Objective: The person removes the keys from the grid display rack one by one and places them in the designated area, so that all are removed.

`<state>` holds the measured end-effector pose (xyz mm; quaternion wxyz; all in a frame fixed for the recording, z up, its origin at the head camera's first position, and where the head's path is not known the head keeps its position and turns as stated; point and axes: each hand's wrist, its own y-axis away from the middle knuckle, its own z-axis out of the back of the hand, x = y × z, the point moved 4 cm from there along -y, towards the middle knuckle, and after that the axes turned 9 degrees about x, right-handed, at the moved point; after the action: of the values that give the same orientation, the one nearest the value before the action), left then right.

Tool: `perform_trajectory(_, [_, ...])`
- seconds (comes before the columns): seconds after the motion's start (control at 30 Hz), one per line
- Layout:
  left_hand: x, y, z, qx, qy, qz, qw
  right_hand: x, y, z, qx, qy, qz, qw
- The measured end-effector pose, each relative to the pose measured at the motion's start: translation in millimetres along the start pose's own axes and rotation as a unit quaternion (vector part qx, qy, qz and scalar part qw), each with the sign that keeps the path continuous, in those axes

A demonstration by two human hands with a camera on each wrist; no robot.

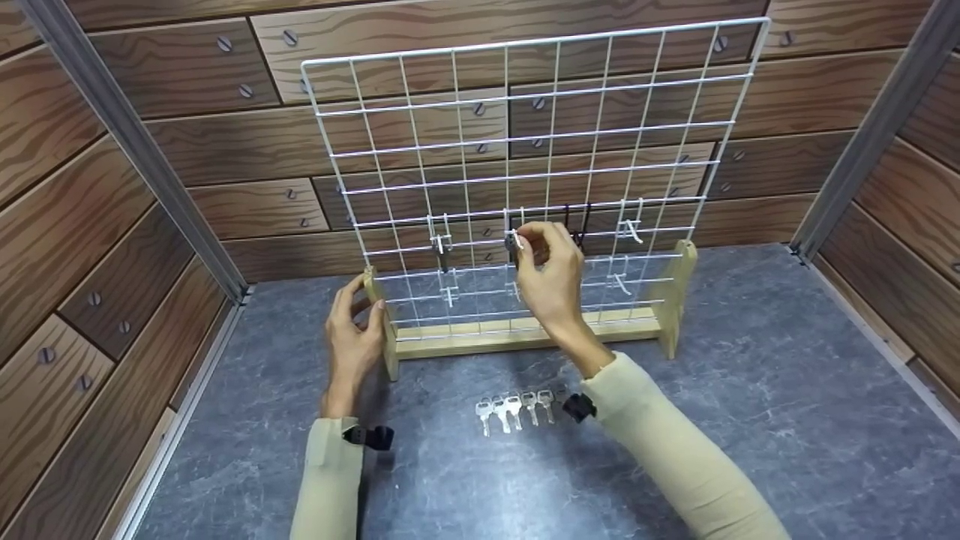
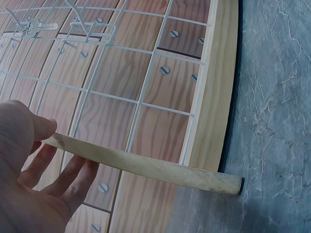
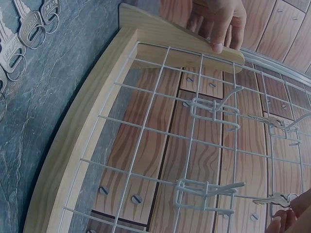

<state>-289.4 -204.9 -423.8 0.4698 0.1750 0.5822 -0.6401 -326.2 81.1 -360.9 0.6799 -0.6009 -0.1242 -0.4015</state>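
Observation:
My left hand [image 1: 354,334] grips the top of the left wooden end piece [image 2: 146,165] of a stand, thumb on one side and fingers on the other. The stand bears a white wire grid rack [image 1: 480,180]. At a middle hook, my right hand [image 1: 551,274] pinches a small key [image 3: 274,199] by its ring end; fingertips partly cover the ring. Another key [image 3: 272,121] hangs from the upper left hook [image 1: 441,241]. Below it, a lower hook [image 3: 214,114] carries nothing. More white hooks [image 1: 628,229] sit on the grid's right side.
A row of several silver keys [image 1: 514,409] with rings lies on the grey marbled table [image 1: 465,480] in front of the stand. Dark hooks [image 1: 577,217] show partly behind the right hand. Wood-patterned walls [image 1: 225,150] enclose the back and sides.

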Motion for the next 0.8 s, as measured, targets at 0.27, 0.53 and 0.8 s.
perform_trajectory(0.27, [0.8, -0.5, 0.3, 0.001, 0.009, 0.007, 0.9999, 0.8, -2.6, 0.9, 0.019, -0.011, -0.017, 0.9996])
perform_trajectory(0.53, [3.6, -0.4, 0.0, 0.005, 0.008, 0.024, 0.9997, -1.0, -1.9, 1.5, 0.034, -0.029, -0.044, 0.998])
perform_trajectory(0.8, [35.7, -5.1, -4.5, 0.002, -0.002, 0.031, 0.9995, 1.5, 0.9, 6.4, 0.038, -0.042, -0.057, 0.9967])
